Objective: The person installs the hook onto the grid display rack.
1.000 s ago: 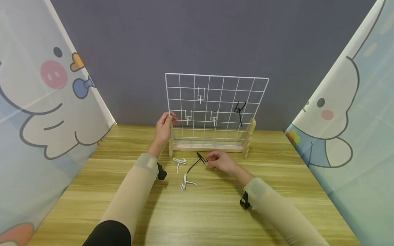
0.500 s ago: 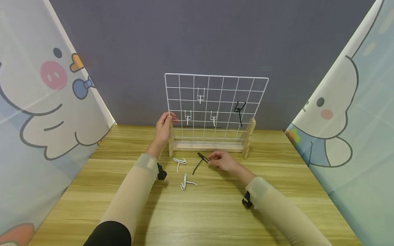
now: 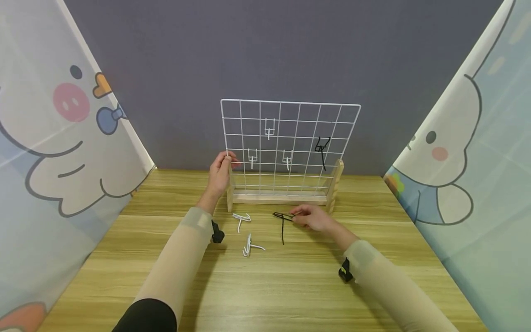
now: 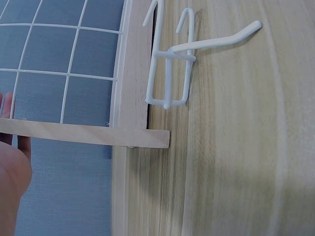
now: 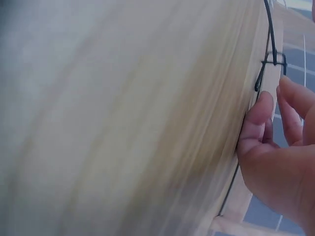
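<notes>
The table carries everything, and at its 12 o'clock end the grid stands upright in its stand, facing the person so its squares can be reached from the front. Three white hooks hang on its wires around the middle, and a black one hangs toward 3 o'clock.

The left hand is at the grid's 9 o'clock edge, fingers curled round the side wire just above the stand's post; a judgement only, but that grip looks meant to steady the panel. The right hand sits low over the table just in front of the stand, fingertips pinching one end of the black hook, whose long leg trails toward 6 o'clock. It is held by the end, probably so the rest stays free to be turned.

Two loose hooks lie on the table between the forearms, one just beside the stand's left foot, the other nearer the person at 6 o'clock of it.

The head view alone shows the whole layout and both grips. The left wrist view gives a close look at the post and a loose hook lying just beside it, with only a sliver of palm, so no grip can be read there. The right wrist view is blurred, yet shows the fingertips closing on the thin black wire.
</notes>
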Available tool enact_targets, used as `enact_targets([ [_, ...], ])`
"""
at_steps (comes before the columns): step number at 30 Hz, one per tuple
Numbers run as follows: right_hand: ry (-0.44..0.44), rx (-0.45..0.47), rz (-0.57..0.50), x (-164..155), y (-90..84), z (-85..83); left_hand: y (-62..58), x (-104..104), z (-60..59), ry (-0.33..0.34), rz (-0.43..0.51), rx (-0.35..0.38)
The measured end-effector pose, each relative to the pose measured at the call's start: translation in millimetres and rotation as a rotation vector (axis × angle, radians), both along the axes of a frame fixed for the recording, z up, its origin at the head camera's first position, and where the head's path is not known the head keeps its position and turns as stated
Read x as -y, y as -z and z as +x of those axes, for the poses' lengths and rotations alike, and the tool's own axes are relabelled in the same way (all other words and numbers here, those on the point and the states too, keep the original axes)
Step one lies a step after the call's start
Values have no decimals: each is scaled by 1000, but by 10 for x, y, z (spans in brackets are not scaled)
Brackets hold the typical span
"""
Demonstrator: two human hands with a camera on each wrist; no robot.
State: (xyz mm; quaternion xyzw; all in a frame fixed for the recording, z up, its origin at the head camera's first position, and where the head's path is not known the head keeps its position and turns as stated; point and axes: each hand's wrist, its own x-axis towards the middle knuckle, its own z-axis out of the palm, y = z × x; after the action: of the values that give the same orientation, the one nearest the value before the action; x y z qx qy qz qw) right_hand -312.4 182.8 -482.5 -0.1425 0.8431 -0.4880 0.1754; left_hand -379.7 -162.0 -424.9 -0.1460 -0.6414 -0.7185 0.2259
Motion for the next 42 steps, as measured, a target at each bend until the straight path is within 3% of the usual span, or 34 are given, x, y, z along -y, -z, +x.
enact_targets([
  [6, 23, 71, -79, -105, 59, -61, 2, -4, 3, 0, -4, 0],
  [19, 4, 140, -136, -113, 80, -68, 11, -3, -17, -10, 8, 19],
  [28, -17, 118, -101, -93, 67, -50, 2, 7, 4, -27, -19, 28],
  [42, -36, 157, -149, -106, 86, -60, 19, -2, -22, -39, -11, 14],
])
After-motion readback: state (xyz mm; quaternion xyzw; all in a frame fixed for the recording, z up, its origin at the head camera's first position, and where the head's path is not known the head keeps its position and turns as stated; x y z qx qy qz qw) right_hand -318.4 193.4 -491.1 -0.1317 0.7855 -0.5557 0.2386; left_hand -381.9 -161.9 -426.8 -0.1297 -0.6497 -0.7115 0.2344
